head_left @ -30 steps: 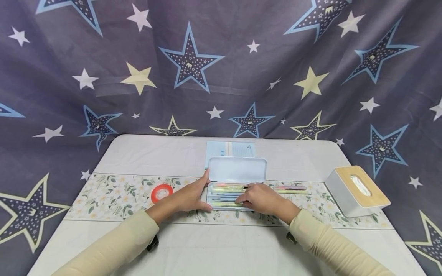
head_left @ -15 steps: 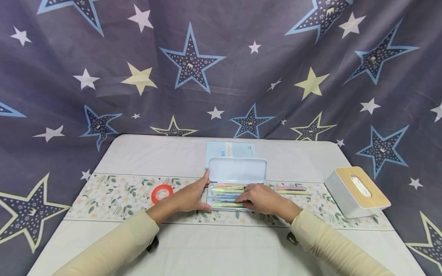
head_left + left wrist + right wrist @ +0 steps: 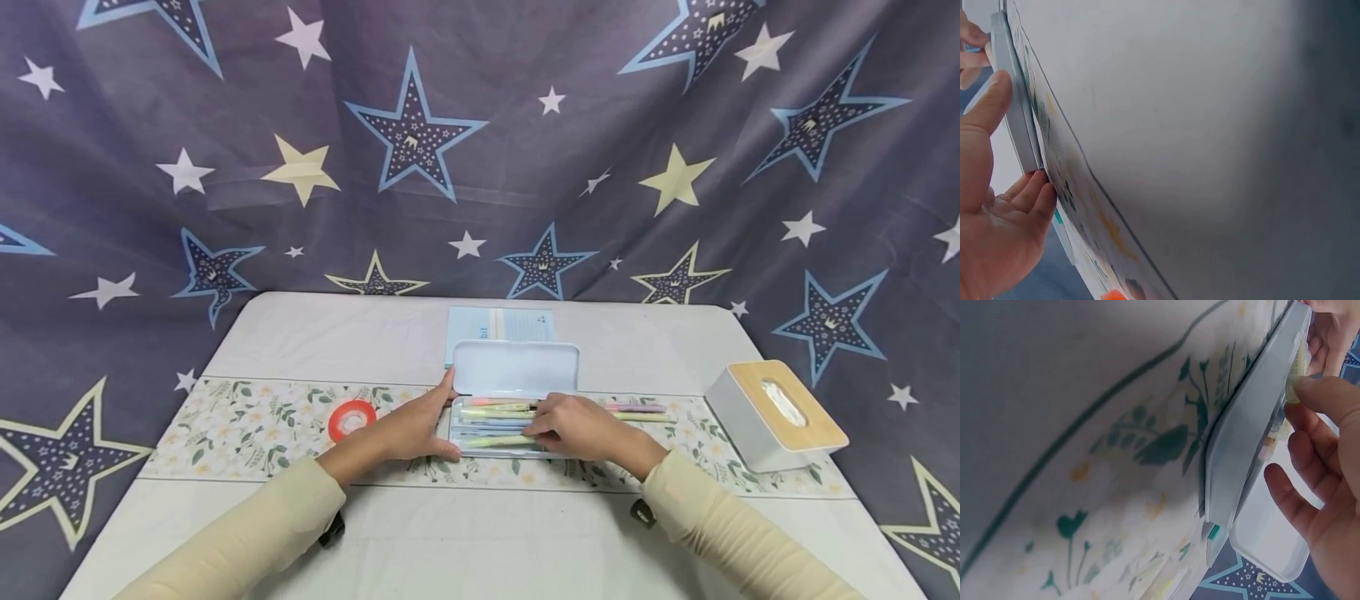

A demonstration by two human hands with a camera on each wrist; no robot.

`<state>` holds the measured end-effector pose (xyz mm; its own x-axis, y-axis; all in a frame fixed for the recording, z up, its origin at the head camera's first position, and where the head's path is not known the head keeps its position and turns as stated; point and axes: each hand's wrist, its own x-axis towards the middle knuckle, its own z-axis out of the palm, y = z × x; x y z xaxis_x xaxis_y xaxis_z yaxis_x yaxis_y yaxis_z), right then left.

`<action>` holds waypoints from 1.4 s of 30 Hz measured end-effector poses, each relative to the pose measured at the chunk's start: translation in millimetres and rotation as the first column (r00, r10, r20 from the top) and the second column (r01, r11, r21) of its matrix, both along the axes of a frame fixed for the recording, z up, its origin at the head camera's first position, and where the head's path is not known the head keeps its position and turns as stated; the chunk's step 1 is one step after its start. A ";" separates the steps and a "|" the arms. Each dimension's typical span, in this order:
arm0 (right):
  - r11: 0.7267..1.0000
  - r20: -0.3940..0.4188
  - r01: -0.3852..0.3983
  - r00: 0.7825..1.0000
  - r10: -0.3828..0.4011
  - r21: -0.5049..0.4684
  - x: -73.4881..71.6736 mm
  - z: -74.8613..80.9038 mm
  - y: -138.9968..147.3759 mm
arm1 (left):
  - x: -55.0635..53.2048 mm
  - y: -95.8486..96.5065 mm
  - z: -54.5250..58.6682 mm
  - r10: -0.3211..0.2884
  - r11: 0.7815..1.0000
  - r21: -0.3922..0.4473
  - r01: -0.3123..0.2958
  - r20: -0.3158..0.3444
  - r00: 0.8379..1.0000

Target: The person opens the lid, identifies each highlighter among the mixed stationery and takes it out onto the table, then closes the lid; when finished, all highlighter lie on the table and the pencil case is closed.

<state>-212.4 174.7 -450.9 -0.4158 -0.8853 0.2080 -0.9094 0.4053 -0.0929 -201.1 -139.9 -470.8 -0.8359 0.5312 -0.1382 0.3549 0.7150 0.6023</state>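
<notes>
A light blue pencil case (image 3: 455, 435) lies open mid-table, its lid (image 3: 516, 369) tipped back and several pens inside. My left hand (image 3: 411, 427) holds its left end, thumb at the front wall and fingers round the far corner; the left wrist view shows the thumb along the case wall (image 3: 1016, 112). Over the right half, my right hand (image 3: 577, 427) pinches a yellow-green pen (image 3: 495, 442) between thumb and forefinger, its left end lying slantwise over the front of the case. In the right wrist view that pen (image 3: 1298, 369) shows at the thumb tip, the other fingers spread.
To the right of the case lie several more pens (image 3: 637, 412). A red roll of tape (image 3: 339, 423) is at the left, by my left forearm. Behind the lid sits a light blue booklet (image 3: 501, 323). A tissue box (image 3: 738, 425) stands at the right.
My right hand has shifted slightly to the right and rolled a little. The yellow-green pen in its fingers now lies more slanted, its right end raised. The left hand has stayed put.
</notes>
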 end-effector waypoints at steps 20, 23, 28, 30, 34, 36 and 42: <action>0.992 0.075 0.043 0.997 -0.035 -0.115 -4.4 2.6 21.7 | 1.0 -0.7 0.9 0.004 1.000 0.007 -0.004 -0.012 1.000; 0.989 0.095 0.058 0.994 -0.045 -0.138 -5.7 2.2 26.3 | 1.2 -0.9 0.4 0.007 1.000 0.003 -0.007 -0.011 1.000; 0.979 0.144 0.094 0.987 -0.068 -0.180 -7.0 3.7 37.4 | 1.2 -1.0 -0.9 0.007 1.000 0.003 -0.007 -0.006 1.000; 0.975 0.166 0.113 0.983 -0.082 -0.191 -7.8 4.6 42.5 | 1.2 -1.0 -1.1 0.008 1.000 0.002 -0.008 -0.007 1.000; 0.971 0.186 0.144 0.977 -0.108 -0.191 -10.7 6.4 52.9 | 0.8 -1.3 -1.5 0.013 1.000 0.004 -0.013 -0.006 1.000; 0.969 0.190 0.159 0.974 -0.123 -0.189 -12.4 7.2 58.9 | 0.8 -1.4 -1.1 0.016 1.000 0.010 -0.016 -0.003 1.000; 0.957 0.199 0.207 0.966 -0.167 -0.202 -17.2 9.2 79.8 | 0.8 -0.9 -0.4 0.007 1.000 0.012 -0.007 -0.005 1.000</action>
